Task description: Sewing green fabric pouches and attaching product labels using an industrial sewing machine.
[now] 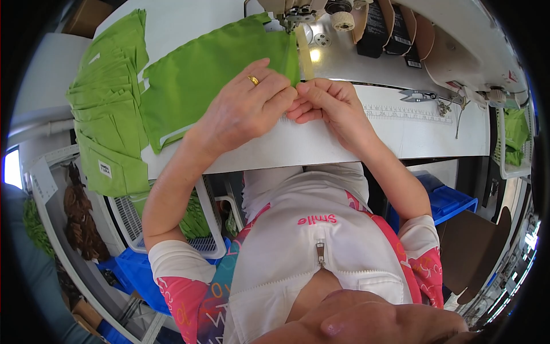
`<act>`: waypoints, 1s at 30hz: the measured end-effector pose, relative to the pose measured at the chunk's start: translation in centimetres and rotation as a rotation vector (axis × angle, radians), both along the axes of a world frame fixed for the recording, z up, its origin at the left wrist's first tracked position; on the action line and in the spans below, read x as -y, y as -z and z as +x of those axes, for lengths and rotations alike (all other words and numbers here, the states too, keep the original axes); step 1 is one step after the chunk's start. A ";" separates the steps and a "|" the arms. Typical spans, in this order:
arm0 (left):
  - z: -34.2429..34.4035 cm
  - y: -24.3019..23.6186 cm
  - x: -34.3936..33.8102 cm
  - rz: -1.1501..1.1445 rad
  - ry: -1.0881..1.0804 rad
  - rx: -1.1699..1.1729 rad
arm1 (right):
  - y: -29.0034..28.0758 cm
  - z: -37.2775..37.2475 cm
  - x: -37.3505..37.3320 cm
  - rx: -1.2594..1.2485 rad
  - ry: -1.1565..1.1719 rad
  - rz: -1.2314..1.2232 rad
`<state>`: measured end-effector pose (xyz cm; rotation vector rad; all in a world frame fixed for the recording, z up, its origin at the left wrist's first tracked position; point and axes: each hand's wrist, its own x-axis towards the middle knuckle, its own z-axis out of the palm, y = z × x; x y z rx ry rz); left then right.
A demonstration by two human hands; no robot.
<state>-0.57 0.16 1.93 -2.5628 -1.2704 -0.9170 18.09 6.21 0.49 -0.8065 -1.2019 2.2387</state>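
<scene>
A bright green fabric piece lies flat on the white sewing table. Its far right corner is beneath the needle area of a sewing machine. My left hand rests over the fabric with its fingers curled, a gold ring on one of them. The thumb and fingertips pinch the near right edge of the cloth. Beside it, my right hand is closed in a pinch on the same edge, fingertips touching those of the left. Fingers hide the exact bit of cloth held.
Overlapping green fabric pieces lie at the table's left. Thread snips sit at the right beyond a printed ruler strip. Black packets stand by the machine. A white basket and a blue bin are below the table.
</scene>
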 end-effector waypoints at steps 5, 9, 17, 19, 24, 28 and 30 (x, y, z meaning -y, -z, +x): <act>0.5 0.3 1.3 -0.073 -0.190 0.065 | 0.2 0.0 -0.1 0.039 0.007 0.038; 1.6 1.6 1.6 -0.031 -0.389 0.045 | 0.4 0.2 -0.3 0.031 -0.021 0.027; 0.2 2.1 0.0 0.229 -0.206 -0.020 | 0.2 0.5 -0.4 0.098 -0.051 0.082; -0.1 1.8 0.0 0.212 -0.163 -0.030 | 0.1 0.5 -0.5 0.112 -0.071 0.098; -0.4 1.3 -0.2 0.034 -0.112 -0.005 | -0.1 0.6 -0.9 0.143 -0.117 0.110; -0.6 1.6 -0.3 -0.099 -0.052 0.107 | -1.0 0.7 -1.5 0.273 -0.228 0.141; -0.4 1.9 -0.2 -0.180 -0.018 0.054 | -0.9 1.1 -2.3 0.359 -0.309 0.227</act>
